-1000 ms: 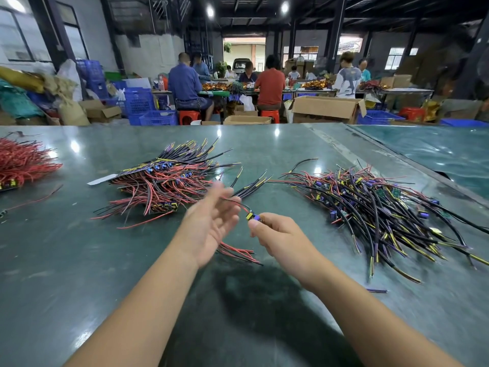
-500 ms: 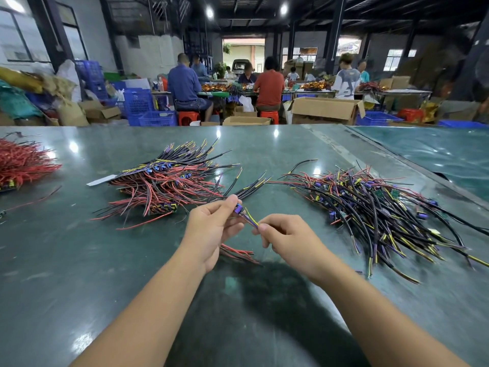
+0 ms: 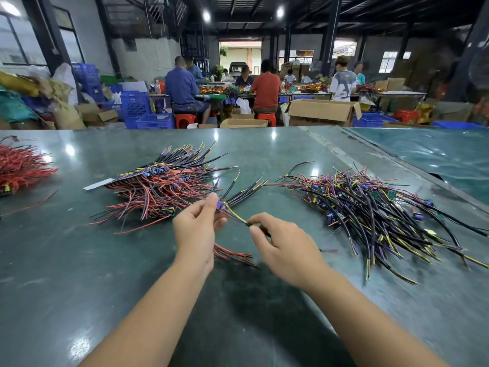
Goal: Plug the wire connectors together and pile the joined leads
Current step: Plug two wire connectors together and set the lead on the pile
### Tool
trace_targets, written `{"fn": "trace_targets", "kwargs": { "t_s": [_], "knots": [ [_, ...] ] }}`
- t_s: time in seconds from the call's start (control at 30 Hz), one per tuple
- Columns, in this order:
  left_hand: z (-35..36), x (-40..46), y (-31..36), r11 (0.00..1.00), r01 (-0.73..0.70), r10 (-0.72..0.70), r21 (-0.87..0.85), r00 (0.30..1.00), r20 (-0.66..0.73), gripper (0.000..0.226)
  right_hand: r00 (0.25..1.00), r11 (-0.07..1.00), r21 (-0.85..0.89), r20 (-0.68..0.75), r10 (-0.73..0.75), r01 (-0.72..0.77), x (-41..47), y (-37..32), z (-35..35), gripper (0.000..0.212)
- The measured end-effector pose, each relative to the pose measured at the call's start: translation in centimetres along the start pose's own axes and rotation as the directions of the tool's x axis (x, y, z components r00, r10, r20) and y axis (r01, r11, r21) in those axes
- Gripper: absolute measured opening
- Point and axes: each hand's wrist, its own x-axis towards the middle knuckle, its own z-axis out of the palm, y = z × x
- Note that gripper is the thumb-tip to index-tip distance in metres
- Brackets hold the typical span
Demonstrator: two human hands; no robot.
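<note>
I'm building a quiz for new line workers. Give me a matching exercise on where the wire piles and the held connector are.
Things:
1. purple connector
2. red wire pile
3. dark purple-and-yellow lead pile
4. neat red-and-black lead pile

Places:
A. far left table edge
B. right of the hands
C. pinched in the left hand
D. just beyond the left hand

Pairs: 1-C, 2-A, 3-B, 4-D

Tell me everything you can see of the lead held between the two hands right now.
The lead is a thin bundle of yellow and purple wires with a small blue connector at one end. The left hand pinches the connector; the right hand pinches the wires farther along. It hangs stretched above the green table.
</note>
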Motion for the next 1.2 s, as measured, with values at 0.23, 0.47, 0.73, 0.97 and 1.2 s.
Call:
{"fn": "trace_targets", "kwargs": {
  "t_s": [0.23, 0.47, 0.73, 0.97, 1.2],
  "knots": [
    [-0.3, 0.2, 0.8, 0.998, 0.045, -0.04, -0.049, 0.995, 0.089, 0.03, 0.977, 0.992, -0.096, -0.187, -0.103, 0.086, 0.1, -0.4, -1.2, 0.024],
    [-0.5, 0.5, 0.6, 0.999, 0.036, -0.037, 0.012, 0.994, 0.102, 0.025, 0.756, 0.99, -0.142, -0.649, -0.082, -0.014, 1.3, 2.5, -4.1, 0.019],
    [-2.9, 4.1, 1.4, 0.967, -0.121, 0.185, 0.223, 0.939, -0.291, 0.029, 0.72, 0.772, -0.234, -0.585, 0.373, -0.59, 1.4, 8.5, -6.4, 0.035],
    [-4.9, 4.8, -0.1, 0.448, -0.121, 0.153, 0.886, 0.987, 0.057, 0.022, 0.927, 0.978, -0.154, -0.368, 0.077, -0.142, 0.9, 2.6, -2.8, 0.026],
    [-4.8, 4.8, -0.5, 0.469, -0.111, 0.076, 0.876, 0.993, 0.085, 0.034, 0.99, 0.993, 0.039, -0.082, 0.114, -0.112, 0.1, 1.5, 0.1, 0.021]
  ]
}}
